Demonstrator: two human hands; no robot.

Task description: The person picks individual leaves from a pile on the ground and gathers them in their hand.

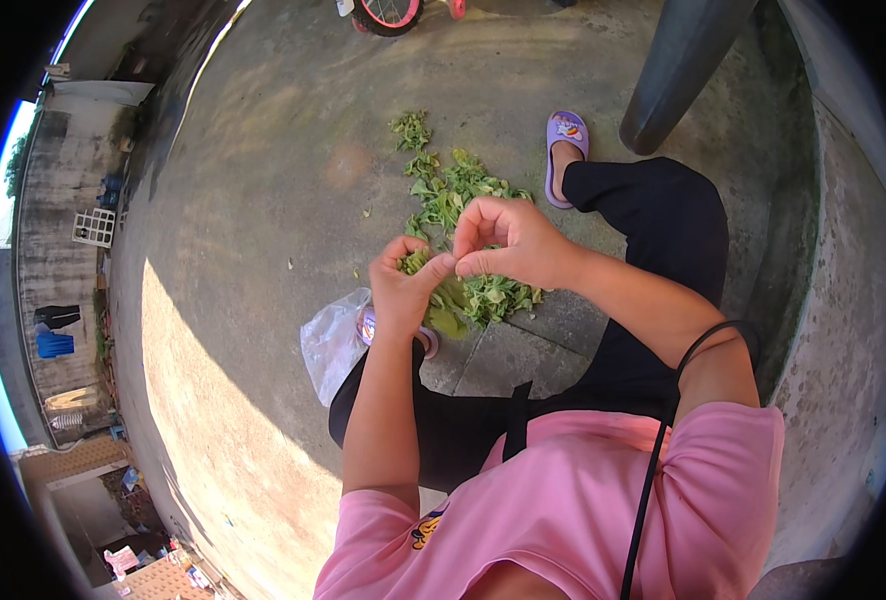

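Note:
My left hand is curled around a small green bunch, perhaps leaves or buds, with a larger yellow-green leaf just below it. The thumb and index finger of my right hand are pinched together and meet the left thumb tip; whether something thin lies between them is too small to tell. Beneath and beyond both hands, a loose heap of leafy greens spreads over the concrete ground. My hands hide part of the heap. A clear plastic bag lies beside the slippered foot at the left.
A dark round post stands at the upper right, near a purple slipper. The wheel of a small bike shows at the top edge. Along the right runs a low concrete wall. A black cord hangs across the pink shirt.

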